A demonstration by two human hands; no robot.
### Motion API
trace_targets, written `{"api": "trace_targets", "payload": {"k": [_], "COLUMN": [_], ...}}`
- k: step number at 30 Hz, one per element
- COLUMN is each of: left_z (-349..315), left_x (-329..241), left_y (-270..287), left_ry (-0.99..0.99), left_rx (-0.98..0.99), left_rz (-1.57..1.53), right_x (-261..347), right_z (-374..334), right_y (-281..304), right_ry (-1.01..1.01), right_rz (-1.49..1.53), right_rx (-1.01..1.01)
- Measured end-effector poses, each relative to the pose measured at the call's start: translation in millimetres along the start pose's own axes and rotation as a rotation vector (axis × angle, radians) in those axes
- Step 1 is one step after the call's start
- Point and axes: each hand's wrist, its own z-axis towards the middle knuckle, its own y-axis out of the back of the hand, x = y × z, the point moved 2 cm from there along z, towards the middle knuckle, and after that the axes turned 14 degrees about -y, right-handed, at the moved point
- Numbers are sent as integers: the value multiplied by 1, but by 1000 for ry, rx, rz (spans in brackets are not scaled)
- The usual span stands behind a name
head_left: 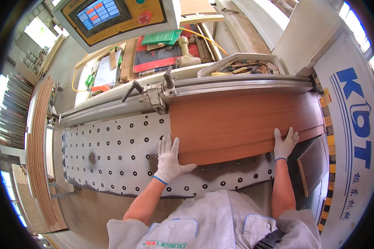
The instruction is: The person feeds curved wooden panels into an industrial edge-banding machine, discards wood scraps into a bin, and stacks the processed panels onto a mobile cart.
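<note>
Resting on a table (114, 151), a brown panel (241, 124) is touched by left hand (169, 161) and right hand (284, 145), spread, well apart

To my right, a white panel (340, 143) carries large blue letters (362, 155), with smaller dark handwritten-looking characters (351, 191) running down below them. A yellow warning label (327, 97) sits by its edge. Above me, the yellow control panel (143, 30) bears dark print, and its screen (99, 15) shows labelled tiles too small to read. Green and red lettering (170, 244) marks my jacket (207, 213).
</note>
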Motion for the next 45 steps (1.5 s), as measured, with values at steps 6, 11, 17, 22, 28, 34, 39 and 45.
{"api": "trace_targets", "payload": {"k": [6,11,17,22,28,34,39,45], "left_z": [63,57,67,38,21,26,16,12], "left_x": [-28,-13,-21,-5,-22,-18,-22,-20], "left_y": [-21,-23,-4,4,-28,-25,-21,-21], "left_ry": [-374,-341,-335,-65,51,-32,34,14], "left_rx": [8,-16,11,100,-29,-124,-147,-162], "left_rz": [9,74,96,167,171,164,126,156], "right_x": [1,1,-17,13,-58,-154,-184,-159], "right_z": [-1,-14,-41,-18,212,331,358,330], "right_y": [0,1,7,9,21,10,-9,4], "right_ry": [20,74,139,244,82,-125,-38,-107], "right_rz": [-9,39,35,-138,-325,-216,-164,-213], "right_rx": [-5,25,-47,-59,-364,-22,-137,-133]}}
